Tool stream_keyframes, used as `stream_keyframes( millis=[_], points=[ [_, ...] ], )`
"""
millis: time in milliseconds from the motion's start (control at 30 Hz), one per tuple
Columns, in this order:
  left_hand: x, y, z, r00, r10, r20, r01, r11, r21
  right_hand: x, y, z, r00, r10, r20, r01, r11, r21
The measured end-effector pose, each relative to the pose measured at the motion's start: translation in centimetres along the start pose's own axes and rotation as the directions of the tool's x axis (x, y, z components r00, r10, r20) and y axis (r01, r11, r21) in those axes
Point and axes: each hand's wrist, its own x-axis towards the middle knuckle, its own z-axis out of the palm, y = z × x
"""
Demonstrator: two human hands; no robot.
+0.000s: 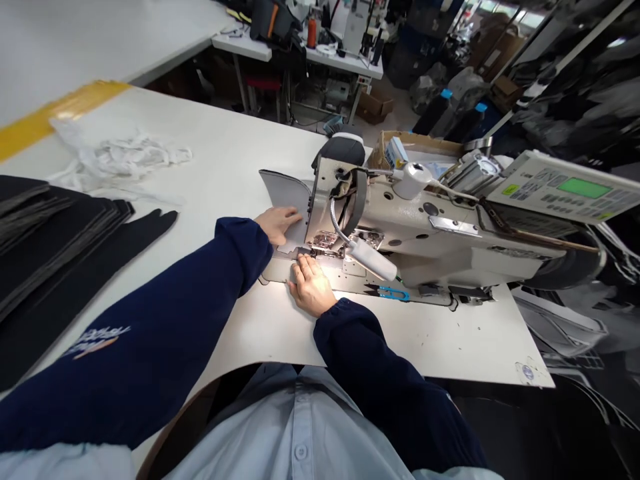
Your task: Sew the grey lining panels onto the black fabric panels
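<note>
My left hand [279, 225] lies on a grey fabric piece [287, 192] with a dark edge, left of the sewing machine [380, 213]. Its fingers are spread over the cloth. On the machine bed, beside the lit presser foot area, rests my right hand [313, 288], fingers stretched out flat. Its fingertips touch the near edge of the work, close to a small dark strip [303, 251]. The machine head hides part of the fabric. Blue-handled thread snips [393, 293] lie on the bed, right of my right hand.
Stacked dark fabric pieces [55, 233] lie on the left, with a heap of white strips [130, 157] behind. A bendable lamp [373, 260] hangs over the bed. The control panel [570, 187] and a cardboard box [430, 143] stand on the right.
</note>
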Motion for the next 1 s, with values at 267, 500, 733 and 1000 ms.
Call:
stream_keyframes(
  millis=[267,500,733,1000],
  points=[
    [-4.9,1.0,0.3,0.98,-0.19,-0.056,0.193,0.979,0.063,-0.1,0.8,0.5,0.991,-0.073,-0.115,0.064,0.994,-0.083],
    [-8.7,7.5,-0.5,0.949,-0.291,0.121,0.311,0.929,-0.202,-1.2,-1.1,0.4,0.945,-0.249,-0.211,0.218,0.963,-0.157],
    [-16.2,8.5,-1.1,0.875,-0.407,0.26,0.482,0.7,-0.527,-3.6,-7.0,-0.5,0.906,-0.38,-0.185,0.381,0.924,-0.031],
    [-26.8,-2.9,-5.8,0.563,-0.826,-0.021,0.786,0.543,-0.295,-2.6,-7.8,1.0,0.88,-0.431,-0.198,0.457,0.883,0.109]
  ],
)
